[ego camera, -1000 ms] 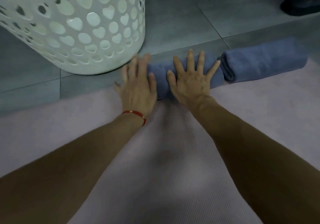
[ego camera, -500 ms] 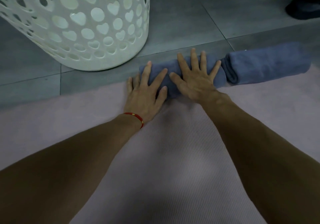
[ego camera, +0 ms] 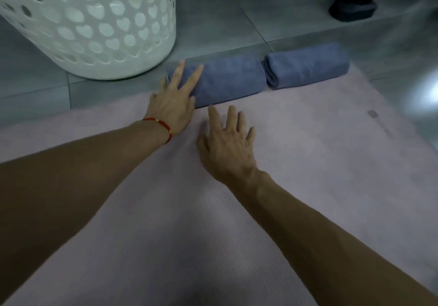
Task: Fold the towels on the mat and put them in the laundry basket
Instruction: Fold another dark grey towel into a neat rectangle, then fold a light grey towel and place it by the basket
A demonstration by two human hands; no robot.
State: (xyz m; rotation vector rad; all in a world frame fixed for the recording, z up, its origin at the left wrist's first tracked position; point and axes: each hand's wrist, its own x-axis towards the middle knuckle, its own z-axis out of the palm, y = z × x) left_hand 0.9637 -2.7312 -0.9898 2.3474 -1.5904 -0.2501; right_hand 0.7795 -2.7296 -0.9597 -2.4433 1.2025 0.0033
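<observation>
The left hand (ego camera: 171, 106) rests flat-fingered on the rolled blue towel (ego camera: 227, 80) at the pink mat's (ego camera: 308, 163) far edge; the right hand (ego camera: 228, 144) lies released on the mat. Rolling looks finished; next comes grasping the roll for the white laundry basket (ego camera: 90, 23), upper left.

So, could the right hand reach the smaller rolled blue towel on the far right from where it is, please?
Probably yes. The right hand lies open on the pink mat, holding nothing, and only bare mat separates it from the smaller rolled blue towel. The left hand is on the other roll.
</observation>
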